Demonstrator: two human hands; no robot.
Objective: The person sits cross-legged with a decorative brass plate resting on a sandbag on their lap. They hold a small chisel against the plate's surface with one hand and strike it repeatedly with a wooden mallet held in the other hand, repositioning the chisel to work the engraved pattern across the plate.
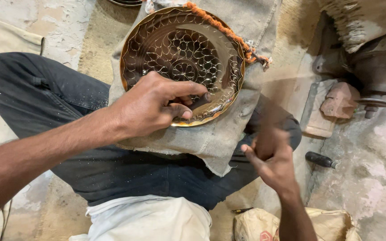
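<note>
Brass plate point(182, 62), round, engraved with a floral lattice and scalloped border, lies face up on a coarse grey cloth point(228, 134) spread over the person's lap; the cloth has an orange frayed edge point(228, 33) running along the plate's upper right rim. Left hand point(150, 105) rests on the plate's lower part, fingers curled together, thumb and forefinger pinched on a small dark tool point(200, 101) whose tip touches the engraved surface near the lower right of the plate. Right hand point(271, 160) is below and to the right of the plate, off the cloth edge, motion-blurred, fingers loosely bent; cannot tell whether it holds anything. Dark jeans point(41, 98) show left of and below the plate, under the cloth. White fabric point(148, 218) sits well below the plate at the bottom edge. Black-handled tool point(320, 159) lies on the concrete floor point(371, 178) to the right of the plate, past the right hand. Reddish stone block point(340, 100) and a dusty metal machine part point(376, 67) sit further right of the plate. Tan sack point(331, 225) lies lower right, well apart from the plate.
</note>
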